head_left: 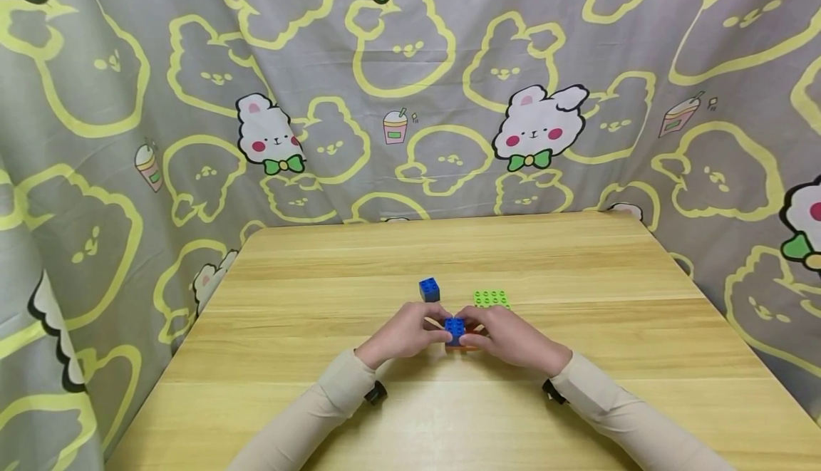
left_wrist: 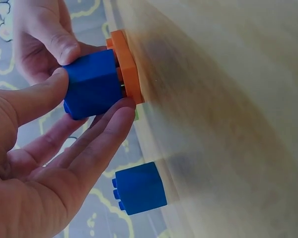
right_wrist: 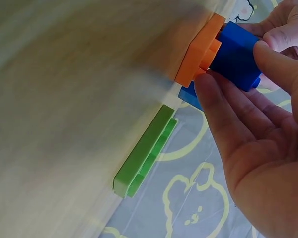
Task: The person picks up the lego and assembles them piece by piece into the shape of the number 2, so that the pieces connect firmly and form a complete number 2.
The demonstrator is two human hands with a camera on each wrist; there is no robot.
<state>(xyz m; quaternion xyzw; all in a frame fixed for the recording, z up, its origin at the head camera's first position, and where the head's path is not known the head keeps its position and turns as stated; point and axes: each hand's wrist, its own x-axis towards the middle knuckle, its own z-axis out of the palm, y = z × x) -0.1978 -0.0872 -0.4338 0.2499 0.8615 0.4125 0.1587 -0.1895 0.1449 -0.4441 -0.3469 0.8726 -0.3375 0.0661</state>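
Left hand [head_left: 410, 330] and right hand [head_left: 509, 337], nearly tip to tip, both pinching!
And look at the symmetry: each thumb sits on the near side, fingers bent inward on the far side, palms facing one another. Left forearm [head_left: 298, 421] and right forearm [head_left: 631, 425], sleeved in pale cloth, slant inward from either side, wrists well apart.

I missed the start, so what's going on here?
A person's left-hand grip and right-hand grip hold a blue box-shaped plastic block over a flat orange studded plastic brick. A gap shows between the two, so the block isn't fully pressed down. Another blue plastic block and a flat green studded plate sit beyond, on the wooden table.
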